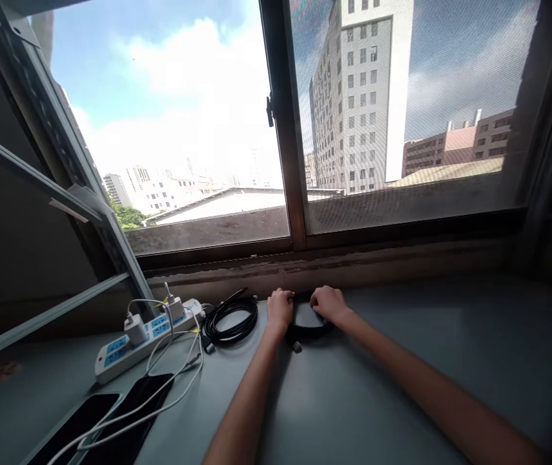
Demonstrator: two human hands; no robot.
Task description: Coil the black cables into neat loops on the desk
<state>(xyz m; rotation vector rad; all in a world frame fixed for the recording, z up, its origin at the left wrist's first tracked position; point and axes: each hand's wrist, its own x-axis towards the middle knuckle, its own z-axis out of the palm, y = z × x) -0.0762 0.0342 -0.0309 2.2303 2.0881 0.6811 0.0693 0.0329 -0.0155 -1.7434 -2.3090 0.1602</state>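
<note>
A coiled black cable (310, 332) lies on the grey tabletop near the window wall. My left hand (280, 306) is closed around the left side of the coil. On the opposite side, my right hand (328, 303) curls its fingers onto the loop. The grey plug end (297, 347) of this cable pokes out at the front of the coil. Just left of my left hand rests a second coil of black cable (231, 321), touched by neither hand. My fingertips are partly hidden against the dark cable.
A white power strip (148, 339) with plugged-in chargers stands at the left. White charging cords (179, 397) run from it over two dark phones (135, 413) at the front left. A metal rack post (128, 245) rises beside the strip. The window frame (297, 223) is behind the table.
</note>
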